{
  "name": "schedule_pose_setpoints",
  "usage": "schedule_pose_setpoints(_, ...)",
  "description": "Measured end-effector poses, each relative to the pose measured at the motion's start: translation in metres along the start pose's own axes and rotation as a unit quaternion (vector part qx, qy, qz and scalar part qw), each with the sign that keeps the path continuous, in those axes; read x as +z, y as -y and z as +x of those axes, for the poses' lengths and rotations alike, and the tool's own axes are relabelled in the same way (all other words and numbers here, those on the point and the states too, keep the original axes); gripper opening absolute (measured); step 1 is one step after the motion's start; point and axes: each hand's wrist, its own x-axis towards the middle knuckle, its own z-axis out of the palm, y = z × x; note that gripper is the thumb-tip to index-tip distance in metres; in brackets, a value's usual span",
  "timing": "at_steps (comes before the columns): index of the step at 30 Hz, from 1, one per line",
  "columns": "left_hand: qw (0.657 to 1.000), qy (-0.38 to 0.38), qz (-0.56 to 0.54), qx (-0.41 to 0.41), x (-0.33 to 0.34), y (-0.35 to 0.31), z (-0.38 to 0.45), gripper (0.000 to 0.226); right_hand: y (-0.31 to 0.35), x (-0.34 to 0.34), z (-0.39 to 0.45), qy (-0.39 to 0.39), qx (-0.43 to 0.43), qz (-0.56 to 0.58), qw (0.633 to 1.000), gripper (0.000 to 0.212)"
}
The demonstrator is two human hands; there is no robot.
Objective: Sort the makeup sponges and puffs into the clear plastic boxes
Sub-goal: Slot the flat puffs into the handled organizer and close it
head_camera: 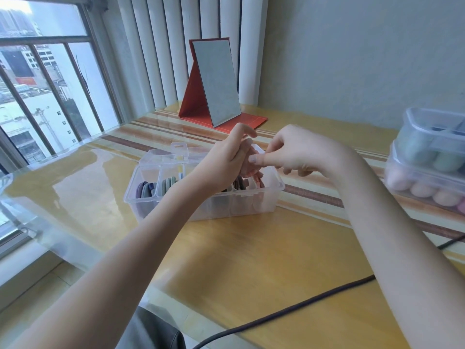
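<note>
A clear compartmented box (254, 205) stands open at the table's middle, its lid (161, 157) tipped back. Purple and blue-grey puffs (144, 192) stand on edge in its left cell, grey-green puffs (168, 183) in the one beside it, and dark mauve puffs (239, 184) further right. Above the box's right end, my left hand (226, 157) grips pink puffs (249, 171), mostly hidden by the fingers. My right hand (297, 152) meets it from the right, its thumb and forefinger pinching the top of the pink puffs.
Two stacked clear boxes (412, 137) at the right edge hold green sponges (445, 161) above and pink egg sponges (422, 190) below. A red folding mirror (214, 84) stands behind. A black cable (276, 316) crosses the near table. A window is on the left.
</note>
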Motion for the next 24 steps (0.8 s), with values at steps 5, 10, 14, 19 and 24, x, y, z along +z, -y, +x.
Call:
schedule_pose_setpoints(5,1.0,0.01,0.007,-0.004,0.0,-0.003,-0.001,0.02,0.008,0.01,-0.001,-0.037,-0.015,0.016,0.999,0.027)
schedule_pose_setpoints(10,0.999,0.001,0.037,-0.004,-0.003,-0.003,-0.001,0.029,0.002,-0.007,-0.003,-0.061,-0.009,0.174,0.983,0.027)
schedule_pose_setpoints(14,0.997,0.008,0.069,-0.03,-0.003,-0.004,0.0,0.022,-0.01,-0.016,-0.003,-0.068,0.005,0.136,0.988,0.029)
schedule_pose_setpoints(19,0.997,0.015,0.075,-0.033,-0.002,-0.004,0.001,0.013,-0.007,-0.003,0.003,-0.072,0.0,0.05,0.996,0.017)
schedule_pose_setpoints(24,0.996,-0.007,0.083,-0.031,-0.002,-0.003,0.001,0.015,-0.002,-0.002,-0.001,-0.028,0.01,0.038,0.999,0.017)
